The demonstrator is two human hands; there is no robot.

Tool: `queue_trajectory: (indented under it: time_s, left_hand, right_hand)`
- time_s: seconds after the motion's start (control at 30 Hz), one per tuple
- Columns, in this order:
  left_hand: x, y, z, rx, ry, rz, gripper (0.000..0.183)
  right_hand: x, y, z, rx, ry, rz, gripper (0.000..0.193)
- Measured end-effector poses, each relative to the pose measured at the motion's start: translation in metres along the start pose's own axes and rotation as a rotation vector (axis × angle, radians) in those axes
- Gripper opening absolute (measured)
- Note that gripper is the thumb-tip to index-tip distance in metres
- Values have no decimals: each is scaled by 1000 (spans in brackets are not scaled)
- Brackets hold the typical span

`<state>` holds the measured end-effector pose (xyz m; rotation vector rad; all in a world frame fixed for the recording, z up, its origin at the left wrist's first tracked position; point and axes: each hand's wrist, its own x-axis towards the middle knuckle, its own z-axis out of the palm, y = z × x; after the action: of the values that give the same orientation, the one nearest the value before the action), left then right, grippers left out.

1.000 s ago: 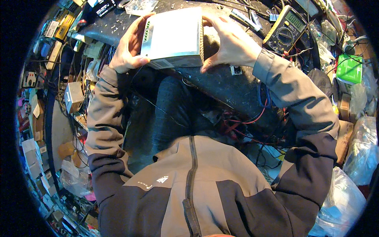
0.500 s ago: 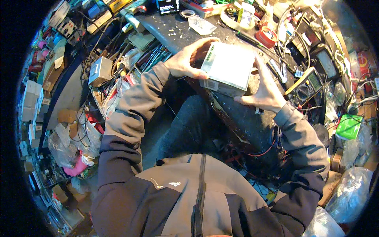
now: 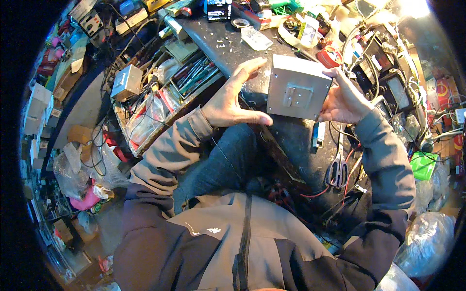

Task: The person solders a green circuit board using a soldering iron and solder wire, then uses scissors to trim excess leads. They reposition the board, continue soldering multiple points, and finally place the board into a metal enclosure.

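Note:
A square, pale grey metal box (image 3: pixel 292 99) is held up above the dark workbench. One face with a small raised rectangular bracket and corner screws is turned towards me. My right hand (image 3: pixel 345 101) grips the box at its right side, with the thumb at the upper edge and the other fingers partly hidden behind it. To the left of the box, my left hand (image 3: pixel 234 103) is open, its thumb and fingers spread and apart from the metal. Below the right hand lie a small blue and white piece (image 3: pixel 318 135) and scissors (image 3: pixel 338 170) with dark handles.
Clutter covers the dark workbench (image 3: pixel 208 36): a red tape roll (image 3: pixel 329 56), cables and a black tape ring (image 3: pixel 240 23). An open drawer (image 3: pixel 194 72) of slim tools is at left, beside a small metal box (image 3: pixel 127 82). A green box (image 3: pixel 424 165) stands at right.
The box has turned, so its bracket face now shows instead of its bright top and label. My left hand has let go and opened. The right hand still holds it.

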<state>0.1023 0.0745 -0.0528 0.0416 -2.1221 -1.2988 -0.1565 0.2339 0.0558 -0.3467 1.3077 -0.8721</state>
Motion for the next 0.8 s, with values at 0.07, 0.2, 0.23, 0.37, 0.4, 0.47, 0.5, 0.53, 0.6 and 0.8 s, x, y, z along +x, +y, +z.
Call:
queue_trajectory:
  time_s: [0.07, 0.2, 0.23, 0.37, 0.4, 0.47, 0.5, 0.53, 0.6, 0.8]
  left_hand:
    - [0, -2, 12, -187, 29, -122, 110]
    - [4, -11, 27, -622, 29, -332, 91]
    - [4, -12, 29, -619, 38, -345, 90]
    - [6, -6, 32, -519, 60, -456, 83]
    - [8, -5, 32, -501, 56, -476, 81]
    - [14, -3, 34, -464, 17, -479, 69]
    - [16, -3, 36, -433, 9, -469, 66]
    - [18, -5, 37, -382, 10, -455, 63]
    - [19, -7, 43, -137, 31, -440, 79]
    - [5, -12, 54, 317, 89, -340, 67]
  right_hand:
    - [4, -3, -3, 27, -47, 57, 88]
    - [13, -12, -12, -78, -114, 146, 89]
    - [15, -10, -12, -45, -24, 190, 96]
    - [26, -13, -14, -178, 46, 247, 89]
    - [27, -13, -14, -220, 68, 247, 87]
    - [31, -16, -16, -319, 115, 228, 84]
    - [31, -17, -17, -375, 147, 221, 83]
    - [33, -18, -19, -436, 175, 218, 83]
    - [36, -17, -23, -494, 220, 146, 82]
    - [55, -2, -32, -683, 323, -43, 72]
